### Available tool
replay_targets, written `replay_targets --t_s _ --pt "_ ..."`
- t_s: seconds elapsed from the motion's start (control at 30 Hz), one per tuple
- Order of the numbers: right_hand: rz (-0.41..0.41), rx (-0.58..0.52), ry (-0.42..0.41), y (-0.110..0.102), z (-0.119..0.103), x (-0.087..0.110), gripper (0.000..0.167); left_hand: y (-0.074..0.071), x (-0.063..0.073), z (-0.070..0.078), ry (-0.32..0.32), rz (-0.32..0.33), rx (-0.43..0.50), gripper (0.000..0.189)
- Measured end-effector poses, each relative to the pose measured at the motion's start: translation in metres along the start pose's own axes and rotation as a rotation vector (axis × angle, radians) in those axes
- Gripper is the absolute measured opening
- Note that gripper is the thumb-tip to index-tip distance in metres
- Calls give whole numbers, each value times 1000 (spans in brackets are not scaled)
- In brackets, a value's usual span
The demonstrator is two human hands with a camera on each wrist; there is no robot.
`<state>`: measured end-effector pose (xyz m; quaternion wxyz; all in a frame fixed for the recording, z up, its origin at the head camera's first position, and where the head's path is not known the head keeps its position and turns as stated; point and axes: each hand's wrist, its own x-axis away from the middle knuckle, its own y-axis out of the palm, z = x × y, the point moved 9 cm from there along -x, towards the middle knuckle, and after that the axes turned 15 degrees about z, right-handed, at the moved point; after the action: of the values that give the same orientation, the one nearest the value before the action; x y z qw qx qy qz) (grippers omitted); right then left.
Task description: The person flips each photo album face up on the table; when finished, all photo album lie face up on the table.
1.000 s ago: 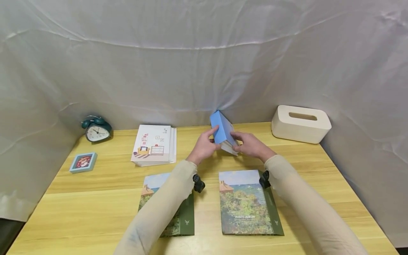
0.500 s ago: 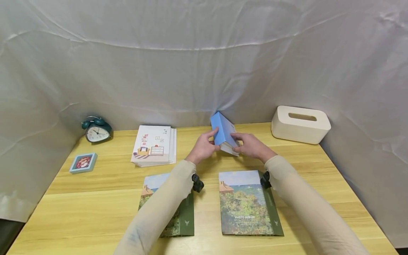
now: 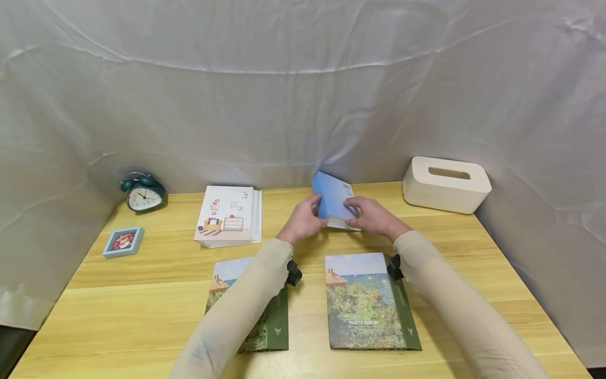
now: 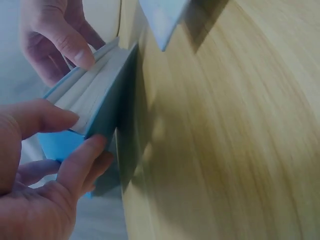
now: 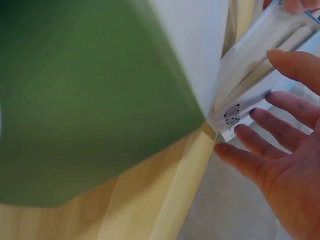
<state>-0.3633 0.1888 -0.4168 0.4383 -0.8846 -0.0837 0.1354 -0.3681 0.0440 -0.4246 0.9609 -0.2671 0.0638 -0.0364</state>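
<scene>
A thick blue book [image 3: 333,196] stands tilted near the back wall in the head view, with its barcode side turned up and its page edges toward me. My left hand [image 3: 303,220] grips its spine side; in the left wrist view, thumb and fingers of the left hand [image 4: 55,185] pinch the near corner. On the opposite side my right hand [image 3: 374,215] holds the book, with fingers along the barcode cover and the thumb by the pages [image 5: 260,57]. Part of the right cover is hidden behind that hand.
Two photo albums [image 3: 362,305] lie at the front, the left one partly under my left sleeve. White books [image 3: 227,213] are stacked at the back left, beyond them an alarm clock [image 3: 144,197] and a small blue picture frame [image 3: 124,242]. A tissue box [image 3: 447,187] sits back right.
Between my hands the blue book has tipped over to the right and sunk lower, so more of its barcode cover shows. Both hands keep hold of it and have hardly shifted.
</scene>
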Motion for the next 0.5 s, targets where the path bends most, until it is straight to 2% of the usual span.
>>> replay_targets --t_s 0.2,0.5 --pt "-24 -59 51 2 6 2 61 -3 -1 -5 -11 7 -60 76" --pt "-30 0 57 3 10 4 58 -2 1 -10 -18 -25 -108 76"
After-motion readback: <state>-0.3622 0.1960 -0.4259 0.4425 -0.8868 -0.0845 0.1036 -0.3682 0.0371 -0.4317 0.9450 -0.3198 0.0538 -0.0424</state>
